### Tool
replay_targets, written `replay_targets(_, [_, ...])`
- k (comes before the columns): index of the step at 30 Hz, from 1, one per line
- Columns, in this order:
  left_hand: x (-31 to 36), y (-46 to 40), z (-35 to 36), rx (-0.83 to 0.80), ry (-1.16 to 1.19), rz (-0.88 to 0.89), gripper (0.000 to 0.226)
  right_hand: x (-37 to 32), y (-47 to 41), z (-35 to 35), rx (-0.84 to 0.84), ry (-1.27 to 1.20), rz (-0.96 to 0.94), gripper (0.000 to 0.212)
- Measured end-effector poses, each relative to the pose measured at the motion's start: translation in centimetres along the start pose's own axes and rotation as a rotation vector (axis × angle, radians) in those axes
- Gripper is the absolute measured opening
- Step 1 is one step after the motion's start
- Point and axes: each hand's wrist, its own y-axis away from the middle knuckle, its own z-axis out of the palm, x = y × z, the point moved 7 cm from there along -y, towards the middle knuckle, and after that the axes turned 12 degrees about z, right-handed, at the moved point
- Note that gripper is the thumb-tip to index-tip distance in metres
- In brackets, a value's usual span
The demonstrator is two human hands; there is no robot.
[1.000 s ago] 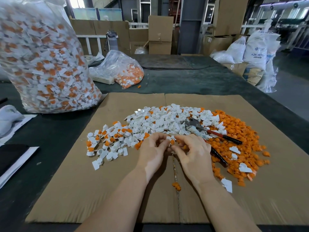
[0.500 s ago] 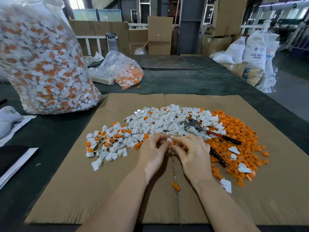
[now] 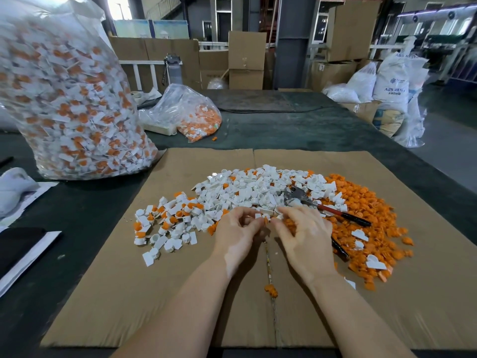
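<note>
A spread of small white plastic caps (image 3: 247, 192) mixed with orange plugs lies on a cardboard sheet (image 3: 180, 293). To its right is a heap of orange plugs (image 3: 371, 215). My left hand (image 3: 237, 233) and my right hand (image 3: 304, 239) meet at the near edge of the white spread. Together their fingertips pinch a small white and orange piece (image 3: 263, 218) between them. Pliers with red and black handles (image 3: 333, 211) lie on the parts just beyond my right hand.
A tall clear bag of white and orange parts (image 3: 67, 99) stands at the left. A smaller clear bag (image 3: 191, 115) lies behind the cardboard. A lone orange plug (image 3: 271, 290) sits near the cardboard seam. Papers and a white cloth (image 3: 13, 187) lie at the far left. Boxes and sacks stand beyond the table.
Both hands stay together at the near edge of the pile; the fingers have shifted slightly on the small piece.
</note>
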Motion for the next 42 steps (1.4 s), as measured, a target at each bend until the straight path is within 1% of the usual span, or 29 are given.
replay_targets(2, [-0.1,0.0,0.0,0.011,0.069,-0.049,0.006,1.1,-1.1,-0.6,0.011,0.121,0.097,0.034])
replay_targets(4, [-0.2,-0.1,0.1,0.018,0.088,-0.074,0.005,2.9,-2.4,-1.1,-0.029,0.317,0.218,0.044])
replay_targets(6, [-0.2,-0.2,0.2,0.03,0.096,-0.082,0.002,4.8,-3.4,-1.1,-0.165,0.487,0.352,0.052])
replay_targets(8, [-0.2,-0.4,0.2,0.035,0.094,-0.088,0.003,6.2,-3.8,-0.6,-0.325,0.593,0.436,0.057])
replay_targets(9, [-0.2,-0.4,0.2,0.033,0.094,-0.092,0.004,6.5,-3.9,-0.3,-0.38,0.629,0.449,0.057])
replay_targets(11, [-0.3,-0.6,0.2,0.032,0.093,-0.099,0.004,6.6,-4.2,0.0,-0.42,0.678,0.435,0.056])
replay_targets(14, [-0.3,-0.7,0.1,0.038,0.095,-0.113,0.002,6.3,-4.6,-0.2,-0.376,0.707,0.398,0.055])
replay_targets(18, [-0.1,-0.7,0.0,0.066,0.134,-0.135,0.007,5.5,-5.0,-1.3,-0.28,0.676,0.373,0.062])
replay_targets(20, [0.1,-0.8,0.0,0.087,0.172,-0.154,0.009,4.6,-5.1,-1.8,-0.238,0.618,0.336,0.048])
replay_targets(22, [0.3,-0.9,0.0,0.115,0.235,-0.175,0.011,3.2,-5.0,-2.3,-0.229,0.478,0.284,0.031])
replay_targets(24, [0.6,-1.0,-0.1,0.133,0.288,-0.187,0.011,2.0,-4.8,-2.1,-0.322,0.33,0.259,0.025])
replay_targets(26, [0.7,-1.3,-0.3,0.142,0.3,-0.199,0.009,1.1,-4.2,-1.4,-0.496,0.157,0.276,0.023])
replay_targets(28, [0.7,-1.5,-0.6,0.165,0.322,-0.22,0.006,0.2,-3.3,-0.9,-0.671,-0.038,0.327,0.024])
replay_targets(30, [0.7,-1.6,-0.9,0.191,0.339,-0.254,0.006,-0.1,-2.4,-0.5,-0.786,-0.14,0.399,0.025])
replay_targets(34, [0.7,-1.4,-1.2,0.24,0.366,-0.285,0.005,-0.4,-1.4,0.2,-0.916,-0.227,0.501,0.019])
replay_targets(40, [0.8,-1.4,-1.3,0.283,0.367,-0.299,0.006,-0.8,-0.8,0.1,-0.982,-0.191,0.482,0.017])
replay_targets(42, [0.7,-1.5,-1.4,0.305,0.379,-0.307,0.014,-1.1,-0.5,0.1,-1.013,-0.155,0.45,0.016])
